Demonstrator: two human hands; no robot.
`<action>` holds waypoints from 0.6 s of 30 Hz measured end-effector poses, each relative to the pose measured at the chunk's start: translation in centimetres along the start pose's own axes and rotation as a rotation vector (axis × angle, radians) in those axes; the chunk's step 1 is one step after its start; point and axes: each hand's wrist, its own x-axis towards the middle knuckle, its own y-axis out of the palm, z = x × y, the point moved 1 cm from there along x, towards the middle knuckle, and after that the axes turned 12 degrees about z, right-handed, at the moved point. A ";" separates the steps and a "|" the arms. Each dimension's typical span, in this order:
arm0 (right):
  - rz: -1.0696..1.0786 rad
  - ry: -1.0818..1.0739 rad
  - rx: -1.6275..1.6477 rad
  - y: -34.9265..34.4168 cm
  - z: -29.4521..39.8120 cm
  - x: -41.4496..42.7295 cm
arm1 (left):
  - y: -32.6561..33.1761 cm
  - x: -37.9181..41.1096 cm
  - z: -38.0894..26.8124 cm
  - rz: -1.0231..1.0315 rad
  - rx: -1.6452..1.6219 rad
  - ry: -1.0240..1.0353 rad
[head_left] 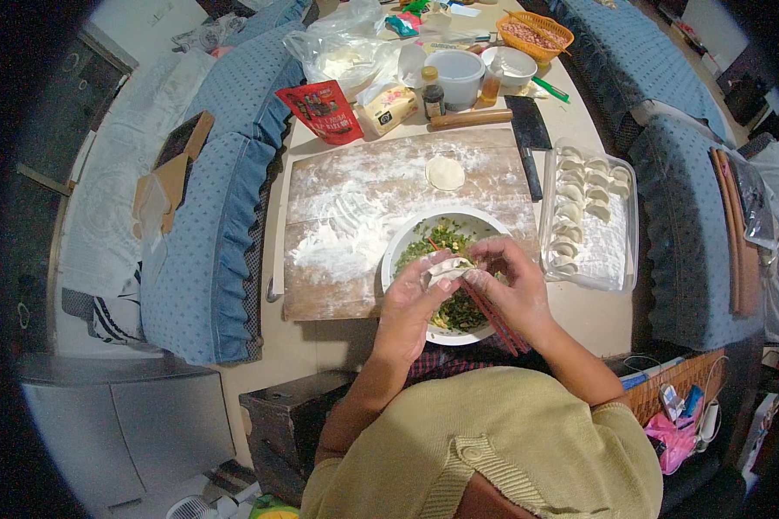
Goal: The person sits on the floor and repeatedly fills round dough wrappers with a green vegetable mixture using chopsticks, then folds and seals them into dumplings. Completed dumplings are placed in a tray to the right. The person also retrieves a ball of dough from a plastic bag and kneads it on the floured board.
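Between both hands, above the bowl, is a half-folded dumpling with green filling showing at its right end. My left hand holds its left side, while the fingertips of my right hand pinch its right edge. Red chopsticks slant beneath the hands over the bowl; whether the right hand grips them is hard to tell. The white bowl contains chopped green filling with yellow bits. A round dough wrapper lies on the floured wooden board beyond the bowl.
At right, a clear plastic tray holds several folded dumplings. A cleaver and rolling pin lie along the board's far edge. Behind stand a sauce bottle, white tub, red pouch and orange basket.
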 end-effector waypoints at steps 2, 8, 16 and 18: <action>-0.013 -0.017 0.054 0.3 0.0 0.1 | 0.0 0.0 0.1 0.013 -0.005 0.016; 0.080 -0.020 -0.165 0.3 1.7 0.0 | -0.5 -0.2 0.8 -0.007 0.067 0.005; 0.053 -0.191 -0.394 1.0 1.6 -0.2 | -0.6 -0.4 1.3 -0.050 0.247 -0.041; 0.026 -0.216 -0.440 1.1 1.6 -0.3 | -0.3 -0.4 1.3 -0.051 0.274 -0.040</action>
